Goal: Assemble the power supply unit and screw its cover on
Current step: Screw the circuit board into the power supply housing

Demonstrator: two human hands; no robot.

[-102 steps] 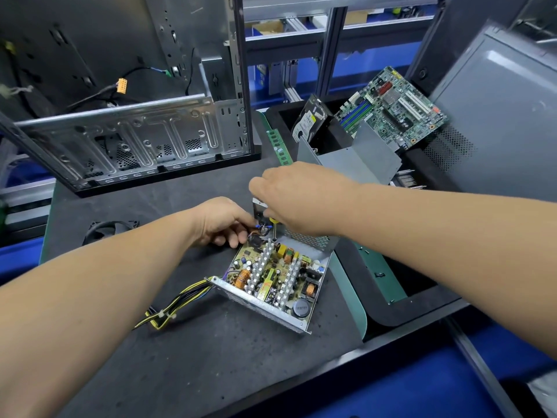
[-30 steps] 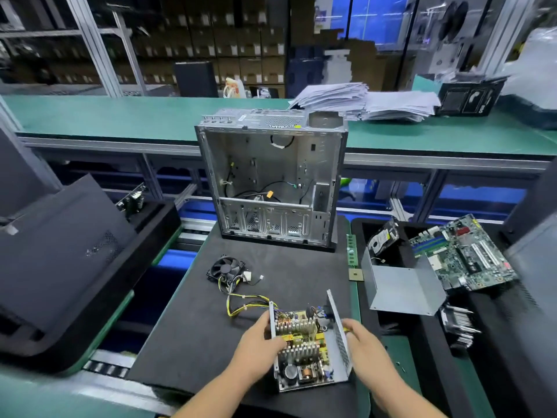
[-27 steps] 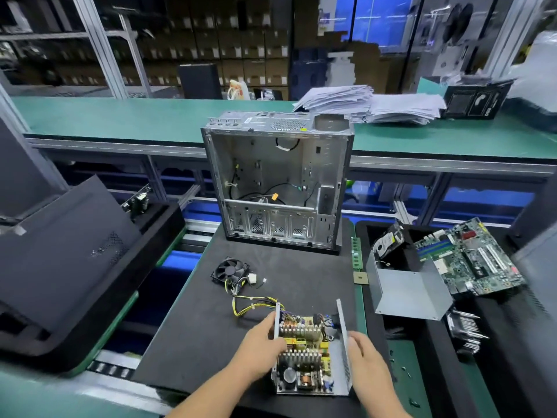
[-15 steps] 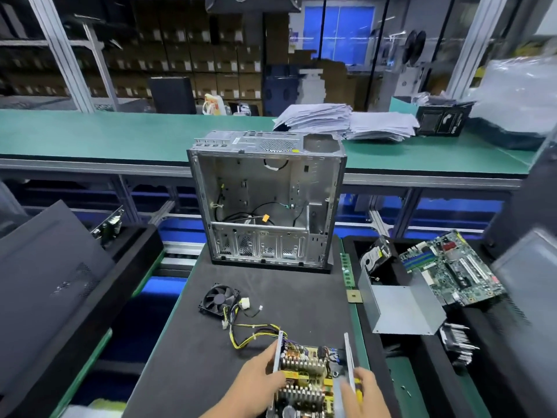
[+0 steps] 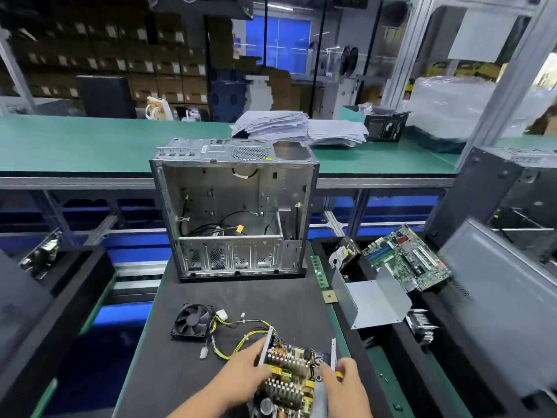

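The open power supply unit [image 5: 289, 375] lies on the black mat [image 5: 241, 294] at the bottom edge, its circuit board and heatsinks exposed between two upright metal walls. My left hand [image 5: 244, 369] grips its left wall. My right hand [image 5: 346, 384] is at the right wall, fingers curled round a yellow screwdriver handle [image 5: 339, 375]; the tool's shaft is hidden. Yellow and black cables [image 5: 241, 336] run out of the unit to the left. The grey bent metal cover [image 5: 373, 300] lies apart in the black tray [image 5: 398, 345] on the right.
A loose black fan [image 5: 193, 321] lies left of the cables. An empty computer case [image 5: 235, 212] stands at the mat's far end. The right tray also holds a motherboard [image 5: 407, 260], a hard drive [image 5: 343, 254] and a heatsink [image 5: 422, 324]. A RAM stick [image 5: 319, 271] and CPU chip [image 5: 330, 296] lie by the mat's right edge.
My view has lifted from the close work toward the case, so both hands and the unit sit at the bottom edge. The unit now lies lengthwise between my hands, which keep their hold.
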